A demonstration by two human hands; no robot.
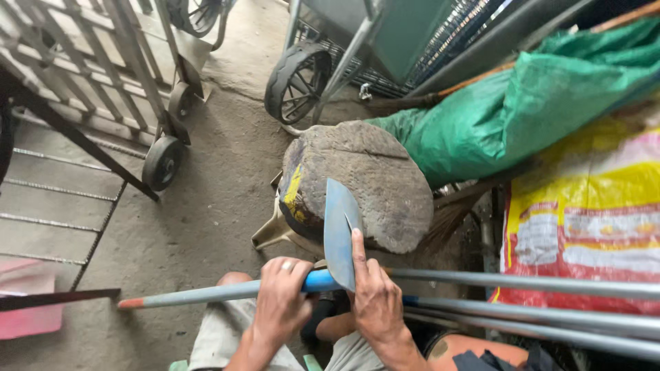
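My left hand [282, 302] is closed around a long grey-blue pole [199, 294] with an orange tip, held across my lap. My right hand [375, 295] grips a broad metal cleaver blade [339, 230], the index finger stretched along its spine. The blade's edge rests against the pole right beside my left hand. Just beyond the blade stands a round, worn wooden chopping block [368, 178].
More grey poles [536, 302] run off to the right over my knees. A green sack [522, 103] and a yellow-and-red printed sack [591, 213] lie at the right. A wheeled metal gate [124, 82] and a cart wheel [297, 82] stand on the concrete floor [199, 220].
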